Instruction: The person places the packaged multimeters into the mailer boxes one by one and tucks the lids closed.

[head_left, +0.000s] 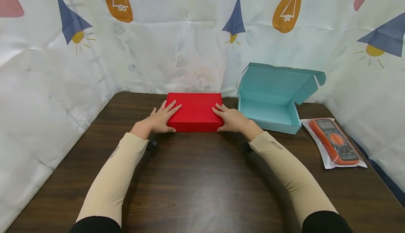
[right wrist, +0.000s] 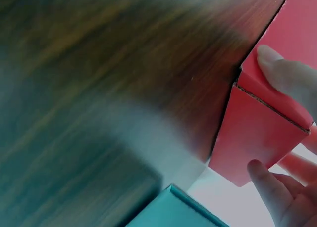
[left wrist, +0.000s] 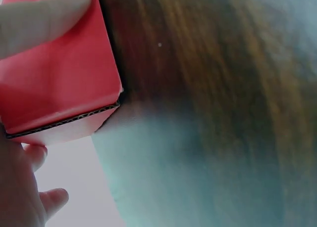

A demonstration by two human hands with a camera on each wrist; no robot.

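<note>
A shut red cardboard box (head_left: 194, 109) lies on the dark wooden table near its far edge. My left hand (head_left: 159, 118) rests at the box's left end, with spread, mostly straight fingers on the lid and the thumb against the front face. At the opposite end, my right hand (head_left: 233, 119) touches the lid's right edge with its fingers and the front with its thumb. Both wrist views show a thumb lying across the red front face; in the right one, a fingertip (right wrist: 255, 165) is at the box's end side.
Right of the red box stands a teal cardboard box (head_left: 269, 115) with its lid raised. An orange multimeter (head_left: 336, 141) in a clear plastic bag lies at the table's right edge. A printed white cloth (head_left: 190, 50) hangs behind the table (head_left: 196, 183).
</note>
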